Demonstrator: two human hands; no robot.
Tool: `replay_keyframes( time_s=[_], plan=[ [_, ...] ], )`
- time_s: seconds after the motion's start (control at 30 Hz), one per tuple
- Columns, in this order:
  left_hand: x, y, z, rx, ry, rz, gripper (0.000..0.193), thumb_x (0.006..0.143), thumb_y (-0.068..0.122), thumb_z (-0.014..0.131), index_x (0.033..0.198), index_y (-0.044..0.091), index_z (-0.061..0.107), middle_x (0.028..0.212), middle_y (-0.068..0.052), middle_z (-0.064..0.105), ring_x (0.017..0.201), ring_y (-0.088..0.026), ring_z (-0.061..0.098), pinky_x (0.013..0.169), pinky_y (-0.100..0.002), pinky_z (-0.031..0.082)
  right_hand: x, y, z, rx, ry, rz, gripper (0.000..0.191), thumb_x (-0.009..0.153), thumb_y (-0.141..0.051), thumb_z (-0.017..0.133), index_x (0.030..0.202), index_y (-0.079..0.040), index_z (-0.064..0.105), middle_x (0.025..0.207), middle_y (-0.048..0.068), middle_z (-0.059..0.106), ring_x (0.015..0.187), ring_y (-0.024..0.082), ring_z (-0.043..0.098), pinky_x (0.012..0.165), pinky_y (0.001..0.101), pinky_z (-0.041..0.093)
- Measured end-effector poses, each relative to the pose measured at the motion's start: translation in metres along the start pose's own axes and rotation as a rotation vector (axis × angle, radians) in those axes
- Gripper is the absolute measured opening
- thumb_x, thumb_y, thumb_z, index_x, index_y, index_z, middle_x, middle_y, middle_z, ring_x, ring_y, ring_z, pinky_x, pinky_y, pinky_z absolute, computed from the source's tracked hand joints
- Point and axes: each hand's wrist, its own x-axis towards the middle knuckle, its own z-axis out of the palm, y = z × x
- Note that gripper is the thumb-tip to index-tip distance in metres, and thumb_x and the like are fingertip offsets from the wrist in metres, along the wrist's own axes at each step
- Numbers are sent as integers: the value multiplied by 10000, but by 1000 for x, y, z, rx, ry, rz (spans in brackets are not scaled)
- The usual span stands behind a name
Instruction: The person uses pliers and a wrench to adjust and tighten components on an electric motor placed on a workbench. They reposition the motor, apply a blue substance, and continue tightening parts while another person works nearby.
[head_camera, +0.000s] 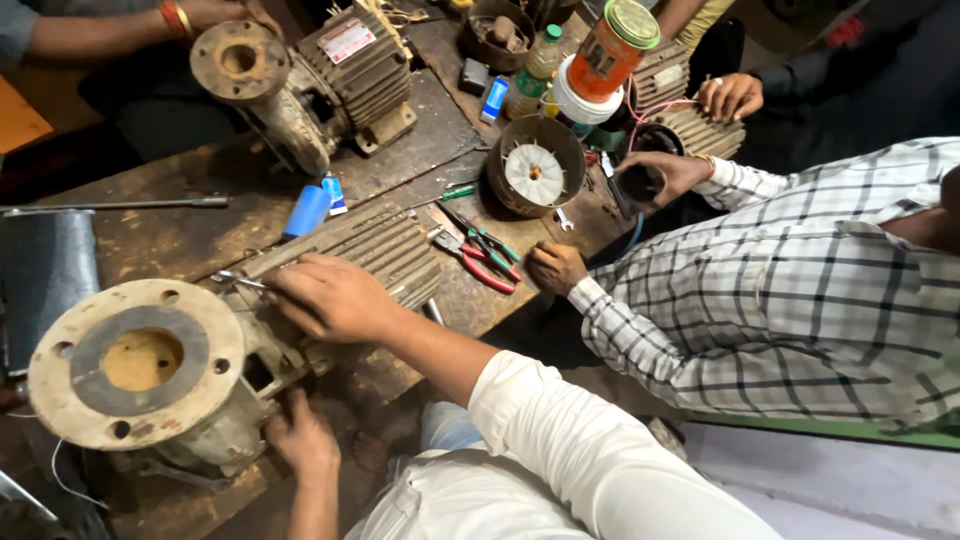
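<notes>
Nearest the viewer, the left hand (300, 437) presses with curled fingers against the lower body of a rusty pump (190, 380), gripping nothing separate; the pump's round flange (135, 362), pale with a dark ring and a yellowish bore, faces up at the counter's near left edge. The right hand (335, 297) rests on the ribbed motor housing (375, 250) joined to that pump and is closed around a thin metal tool (240, 281), whose tip points left across the housing. The wooden counter (170, 235) is worn and stained; its near edge runs just below the pump, with a bare strip to the left of the housing. A blue cylinder (307, 211) with a white-and-blue label lies just beyond the housing. Red-handled pliers (478, 268) and green-handled pliers (490, 243) lie side by side to the right, close to the fist of a co-worker in a checked shirt (557, 267) at the counter's right edge. Further on, a round fan cover (535, 172) holds a white fan, and a long metal rod (120, 204) lies along the left side. At the far end stands a second pump motor (330, 75) with a rectangular white-and-red label on top, beside a small blue-and-white packet (494, 99), a clear plastic bottle with a green cap (537, 65), and an orange jar with a green lid (615, 48) atop a white tub. Little open room remains between things on the far right.
</notes>
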Motion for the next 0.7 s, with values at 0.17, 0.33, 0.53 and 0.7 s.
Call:
replay_keyframes(
  time_s=[0.17, 0.33, 0.53, 0.7],
  plan=[
    [0, 0, 4, 34, 64, -10, 346, 1015, 226, 691, 1135, -96, 649, 1014, -77, 615, 777, -149, 500, 632, -325, 416, 1, 0, -1, 9, 13, -20, 329, 965, -189, 687, 1261, -70, 610, 1076, 111, 675, 997, 318, 657, 891, 411, 557],
    [8, -3, 2, 301, 92, 78, 525, 998, 314, 677, 1282, -123, 614, 1287, -241, 655, 1133, -312, 608, 1013, -415, 452, 1, 1, 3, -51, 15, -31, 333, 941, -185, 703, 1235, -58, 615, 1062, 138, 672, 980, 350, 646, 866, 439, 546],
    [15, 0, -4, 304, 153, 39, 583, 939, 350, 726, 1258, -123, 607, 1315, -252, 630, 1187, -339, 567, 1051, -439, 417, 9, -3, 7, 9, 38, -29, 255, 976, -161, 684, 1193, -33, 640, 1008, 177, 658, 952, 388, 635, 822, 459, 532],
    [14, 7, -5, 390, 203, 47, 520, 942, 333, 746, 1183, -114, 633, 1262, -242, 644, 1171, -334, 573, 1053, -449, 422, 21, -16, 1, 112, -11, 103, 176, 1004, -176, 679, 1127, -51, 686, 977, 163, 668, 919, 375, 646, 810, 450, 528]
  ],
)
